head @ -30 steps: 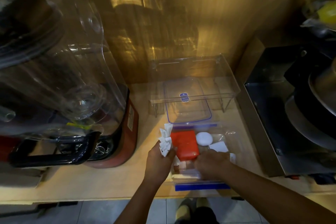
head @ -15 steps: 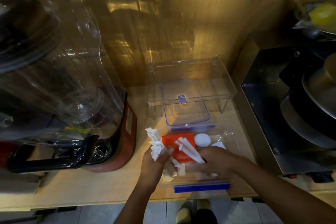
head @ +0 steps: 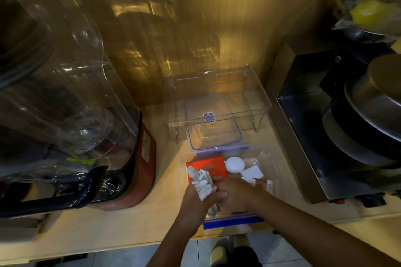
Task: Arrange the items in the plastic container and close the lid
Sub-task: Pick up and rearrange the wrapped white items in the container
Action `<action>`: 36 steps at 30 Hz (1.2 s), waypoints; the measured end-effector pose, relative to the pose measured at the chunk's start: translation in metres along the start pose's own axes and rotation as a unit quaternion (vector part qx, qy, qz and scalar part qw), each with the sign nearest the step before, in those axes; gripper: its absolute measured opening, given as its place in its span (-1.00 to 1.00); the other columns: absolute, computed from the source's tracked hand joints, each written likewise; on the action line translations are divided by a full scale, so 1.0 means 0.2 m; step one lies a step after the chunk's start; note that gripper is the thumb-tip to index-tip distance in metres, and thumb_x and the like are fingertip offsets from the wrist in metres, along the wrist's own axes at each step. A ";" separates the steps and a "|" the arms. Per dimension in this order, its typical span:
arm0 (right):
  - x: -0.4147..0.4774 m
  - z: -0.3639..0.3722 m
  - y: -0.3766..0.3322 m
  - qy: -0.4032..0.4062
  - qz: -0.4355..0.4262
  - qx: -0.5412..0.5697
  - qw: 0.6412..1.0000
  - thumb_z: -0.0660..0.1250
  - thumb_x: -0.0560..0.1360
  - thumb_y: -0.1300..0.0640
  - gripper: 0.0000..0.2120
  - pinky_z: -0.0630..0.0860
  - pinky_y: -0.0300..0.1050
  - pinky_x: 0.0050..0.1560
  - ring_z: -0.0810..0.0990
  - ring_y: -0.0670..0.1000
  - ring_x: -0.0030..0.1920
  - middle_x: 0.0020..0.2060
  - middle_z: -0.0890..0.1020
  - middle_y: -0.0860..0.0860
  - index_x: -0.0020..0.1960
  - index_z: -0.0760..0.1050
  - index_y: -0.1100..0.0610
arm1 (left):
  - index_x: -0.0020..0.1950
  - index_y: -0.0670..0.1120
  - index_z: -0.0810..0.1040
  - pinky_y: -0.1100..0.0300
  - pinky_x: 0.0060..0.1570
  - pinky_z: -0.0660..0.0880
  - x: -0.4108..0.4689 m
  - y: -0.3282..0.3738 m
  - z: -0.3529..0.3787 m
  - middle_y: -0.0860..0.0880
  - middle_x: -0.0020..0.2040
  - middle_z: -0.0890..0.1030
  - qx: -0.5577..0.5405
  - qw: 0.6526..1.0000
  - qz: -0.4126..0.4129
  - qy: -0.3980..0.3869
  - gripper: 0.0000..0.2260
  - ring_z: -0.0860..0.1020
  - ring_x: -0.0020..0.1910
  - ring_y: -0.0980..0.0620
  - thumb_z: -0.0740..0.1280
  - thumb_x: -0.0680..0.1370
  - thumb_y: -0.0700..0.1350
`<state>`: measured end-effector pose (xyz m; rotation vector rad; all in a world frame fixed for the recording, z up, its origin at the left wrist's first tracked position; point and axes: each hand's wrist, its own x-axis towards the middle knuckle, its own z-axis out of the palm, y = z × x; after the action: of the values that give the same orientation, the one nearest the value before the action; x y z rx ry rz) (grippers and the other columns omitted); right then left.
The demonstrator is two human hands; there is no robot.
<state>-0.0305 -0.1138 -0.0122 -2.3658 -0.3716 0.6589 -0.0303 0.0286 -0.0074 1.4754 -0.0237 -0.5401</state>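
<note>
A clear plastic container (head: 263, 159) with blue clips stands open near the counter's front edge. Inside lie a red box (head: 211, 166), a round white object (head: 234, 164) and white paper packets (head: 252, 173). Its clear lid (head: 213, 128) with a blue rim lies flat just behind it, partly under an acrylic riser. My left hand (head: 196, 202) is shut on a bundle of white sachets (head: 200, 182) over the container's left side. My right hand (head: 235, 194) presses against the left hand and the bundle, fingers closed; what it holds is hidden.
A large blender (head: 71, 102) with a clear cover and red base fills the left of the counter. A clear acrylic riser (head: 217, 95) stands behind the container. A metal appliance (head: 338, 128) with stacked pans sits at the right. The counter edge (head: 130, 245) runs close below my arms.
My left hand has moved right with the sachet bundle, from beside the container to over it. My right hand has come up from inside the container to meet it.
</note>
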 end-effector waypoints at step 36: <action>0.00 0.08 0.12 0.007 0.004 0.032 0.999 0.26 0.41 0.25 -0.55 0.57 0.03 0.01 0.58 0.09 0.02 0.08 0.59 0.10 0.27 0.35 0.03 | 0.36 0.03 0.29 0.32 0.13 0.42 -0.05 -0.01 0.01 0.13 0.21 0.45 0.121 0.971 0.057 0.199 -0.44 0.43 0.26 0.10 0.39 0.41 0.08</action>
<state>-0.0367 -0.1226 -0.0383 -2.3116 -0.3310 0.6481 -0.0411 0.0301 -0.0049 1.7876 0.1444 -0.1420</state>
